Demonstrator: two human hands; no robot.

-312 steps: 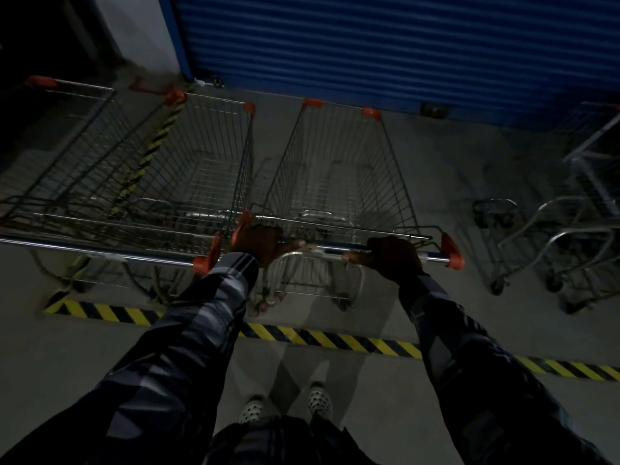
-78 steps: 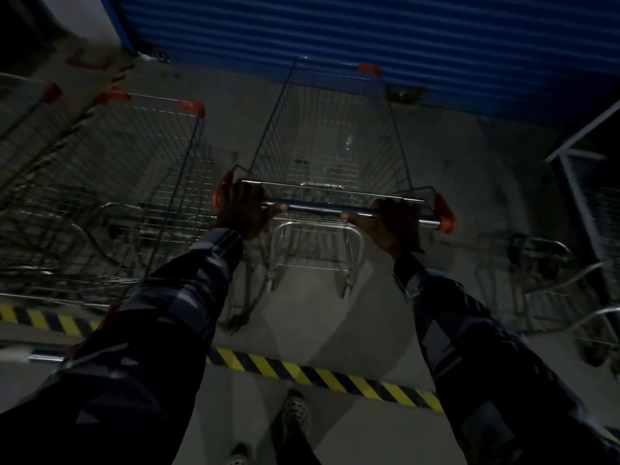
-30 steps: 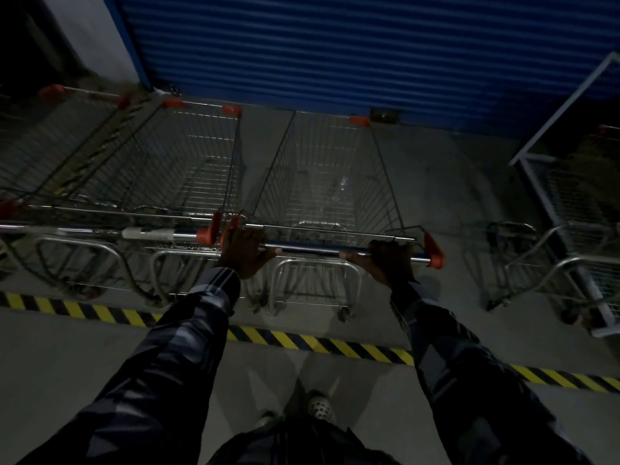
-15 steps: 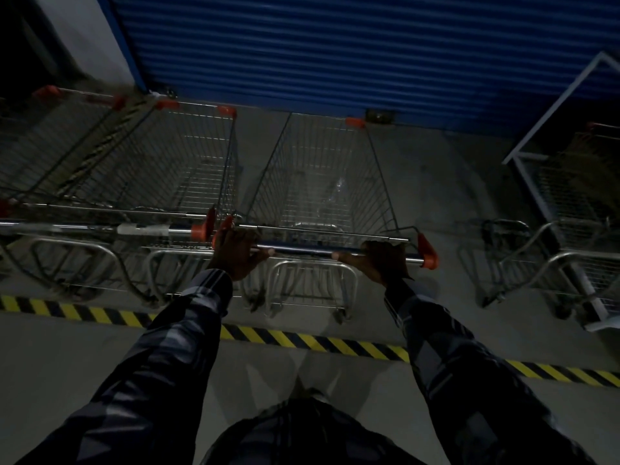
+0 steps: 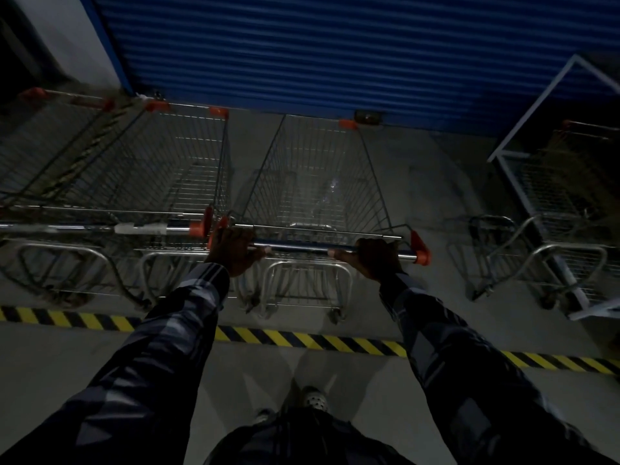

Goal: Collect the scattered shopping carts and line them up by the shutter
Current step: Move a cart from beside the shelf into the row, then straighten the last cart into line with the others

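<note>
Cart (image 5: 315, 182) has pulled back level with its neighbour cart (image 5: 144, 182) at centre frame, nose by the shutter (image 5: 302, 52); left hand (image 5: 233, 251) and right hand (image 5: 375, 260) both clamp the handle bar (image 5: 302, 247), the best grip for a rigid, probably light, free-rolling wire frame.

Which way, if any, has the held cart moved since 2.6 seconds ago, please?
Yes: the cart came back from the shutter toward the striped tape; its handle now lines up with the neighbouring cart.
</note>
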